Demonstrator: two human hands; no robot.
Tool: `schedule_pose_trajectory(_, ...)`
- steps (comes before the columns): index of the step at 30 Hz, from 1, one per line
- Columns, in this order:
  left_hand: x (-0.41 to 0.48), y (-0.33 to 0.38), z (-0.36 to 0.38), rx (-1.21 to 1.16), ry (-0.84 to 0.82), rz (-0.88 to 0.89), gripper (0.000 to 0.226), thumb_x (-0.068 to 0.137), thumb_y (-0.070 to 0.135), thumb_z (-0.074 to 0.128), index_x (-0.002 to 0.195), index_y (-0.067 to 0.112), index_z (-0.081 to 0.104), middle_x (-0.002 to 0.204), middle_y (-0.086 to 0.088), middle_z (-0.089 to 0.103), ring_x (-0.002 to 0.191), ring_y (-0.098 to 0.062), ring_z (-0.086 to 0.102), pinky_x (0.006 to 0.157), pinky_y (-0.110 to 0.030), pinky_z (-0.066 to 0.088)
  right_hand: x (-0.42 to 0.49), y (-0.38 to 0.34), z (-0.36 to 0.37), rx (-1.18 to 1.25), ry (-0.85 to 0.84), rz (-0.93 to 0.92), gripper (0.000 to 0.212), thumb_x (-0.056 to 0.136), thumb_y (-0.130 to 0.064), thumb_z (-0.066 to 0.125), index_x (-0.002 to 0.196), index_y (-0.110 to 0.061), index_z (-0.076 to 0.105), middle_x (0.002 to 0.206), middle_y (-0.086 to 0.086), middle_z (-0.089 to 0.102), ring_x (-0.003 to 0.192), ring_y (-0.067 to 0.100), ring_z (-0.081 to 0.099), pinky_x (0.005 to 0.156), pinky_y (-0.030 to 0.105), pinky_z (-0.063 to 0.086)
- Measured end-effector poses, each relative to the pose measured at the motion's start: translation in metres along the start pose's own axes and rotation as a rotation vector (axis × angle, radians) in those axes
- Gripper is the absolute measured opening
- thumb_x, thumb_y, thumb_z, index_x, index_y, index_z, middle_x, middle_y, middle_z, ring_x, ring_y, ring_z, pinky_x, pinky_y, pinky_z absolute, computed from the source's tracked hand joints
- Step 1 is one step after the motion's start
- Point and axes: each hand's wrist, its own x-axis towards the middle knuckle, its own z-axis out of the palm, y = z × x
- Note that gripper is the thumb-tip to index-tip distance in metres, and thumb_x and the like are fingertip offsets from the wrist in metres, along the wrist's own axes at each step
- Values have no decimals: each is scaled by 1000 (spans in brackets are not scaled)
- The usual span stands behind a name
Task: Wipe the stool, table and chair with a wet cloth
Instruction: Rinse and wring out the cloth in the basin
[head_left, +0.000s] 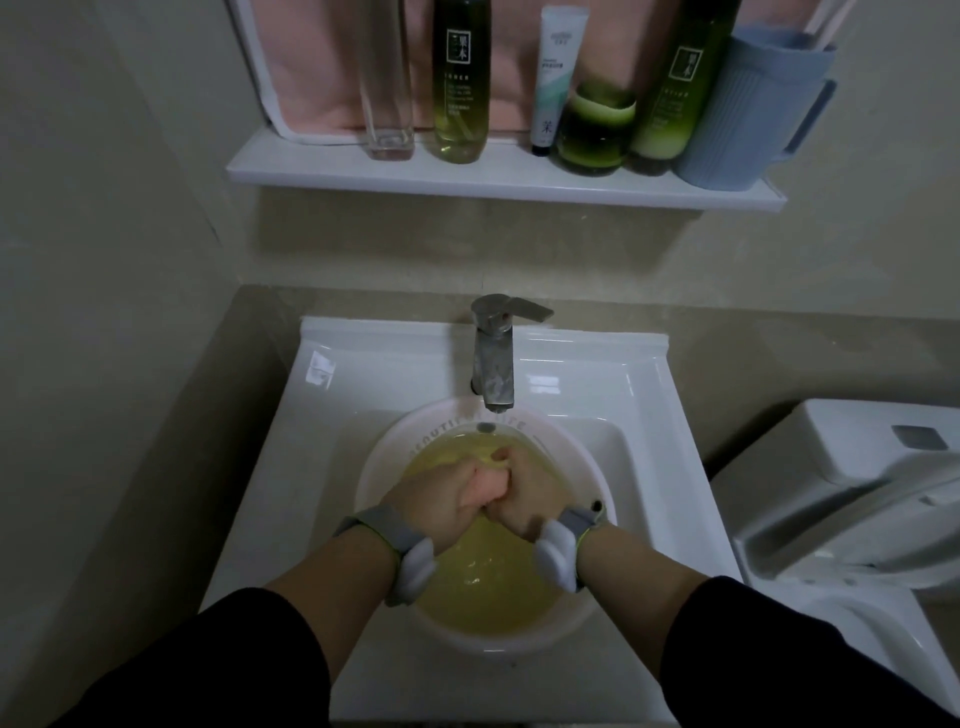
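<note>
Cloth (489, 480), on my head view, is a small wet wad, peach shading to yellow. It is bunched tight between both hands, just over the yellowish water (483, 587). The water fills a round pale basin (375, 467) that sits in the white sink (363, 374) below the tap (493, 358). My left hand (441, 499) curls its fingers round one side of the wad. My right hand (527, 501) clenches the other side, and the knuckles of the two hands press together. Both forearms reach in from the bottom edge, with dark sleeves ending mid-forearm and a grey strap (374, 522) at each wrist. I cannot tell whether any of the wad trails underwater.
</note>
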Motion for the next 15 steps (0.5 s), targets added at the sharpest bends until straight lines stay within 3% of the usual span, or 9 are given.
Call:
schedule_pose_trajectory(2,-2,8,-2,-275,-4,-165,25,92,31,54,112,17,53,97,-1,62,81,-18,58,68,-26,42,-9,10,-6,-13,104,-178,65,77,-25,63,137,-19,36,129,6,51,116,22,51,96,34,44)
schedule_pose_trajectory(4,-5,14,-1,-702,-61,-365,10,90,27,58,89,18,56,67,4,58,51,-11,49,49,-20,37,-21,19,-13,-154,139,-396,68,79,-24,62,141,-20,36,142,8,42,126,26,45,102,38,42)
schedule_pose_trajectory(6,-9,20,-4,-1128,-170,-567,14,92,29,58,86,17,55,58,3,53,38,-7,39,36,-13,27,-28,28,-19,-369,219,-595,70,70,-19,71,136,-17,47,140,17,45,124,34,49,101,42,46)
schedule_pose_trajectory(8,-11,23,-8,-1388,-354,-697,19,91,34,56,90,15,54,61,1,51,37,-5,36,31,-11,22,-31,33,-26,-468,317,-722,72,61,-16,81,128,-15,58,135,25,50,114,40,57,93,47,50)
schedule_pose_trajectory(10,-10,30,-12,-1486,-606,-694,28,84,40,57,85,13,54,64,3,46,36,-3,37,29,-11,24,-32,31,-35,-441,386,-815,61,62,-14,84,121,-13,64,129,29,53,110,44,58,89,53,50)
schedule_pose_trajectory(12,-6,40,-16,-1538,-778,-596,33,81,43,62,73,12,58,59,5,46,35,-1,38,29,-11,27,-32,22,-50,-391,332,-836,48,76,-12,74,123,-13,62,125,25,56,108,44,58,86,48,52)
schedule_pose_trajectory(15,-5,62,-24,-1444,-731,-565,35,63,35,80,60,15,52,46,9,37,31,-1,31,28,-11,22,-27,21,-71,-517,128,-710,47,92,-18,47,138,-18,43,122,11,51,108,32,51,79,37,44)
